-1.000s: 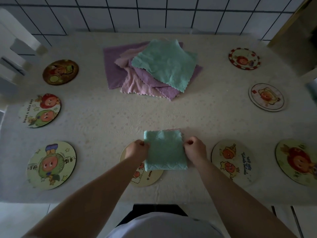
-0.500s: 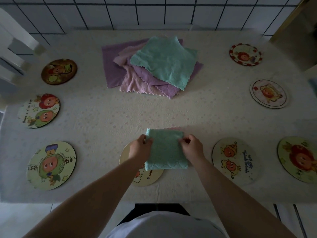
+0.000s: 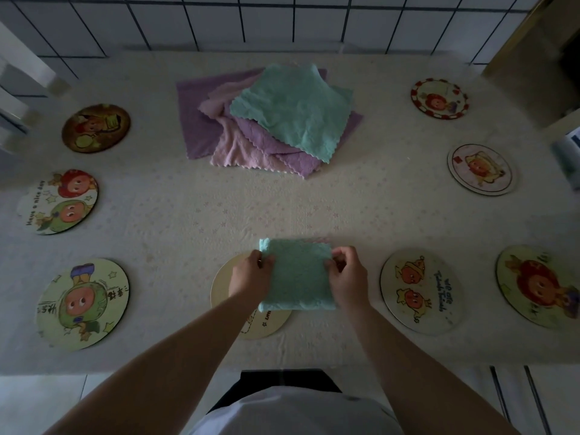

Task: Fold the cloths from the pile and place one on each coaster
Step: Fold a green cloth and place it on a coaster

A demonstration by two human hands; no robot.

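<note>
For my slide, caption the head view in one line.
Both hands, left and right, pinch a folded teal cloth over the near coaster; unfolded pile waits behind.

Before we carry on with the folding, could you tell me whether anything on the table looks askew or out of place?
Only small things: the pile of cloths is fanned out crookedly, and the folded teal cloth, pinched by both hands, sits off-centre, overhanging the right side of the coaster. Nothing looks spilled or damaged.

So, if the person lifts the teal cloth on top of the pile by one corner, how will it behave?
The top teal cloth would probably hang limp, since its surface is creased and it drapes over the purple cloth beneath. It looks thin and fluffy, so likely light. It may drag that neighbour a little, as the plush surfaces touch.
</note>
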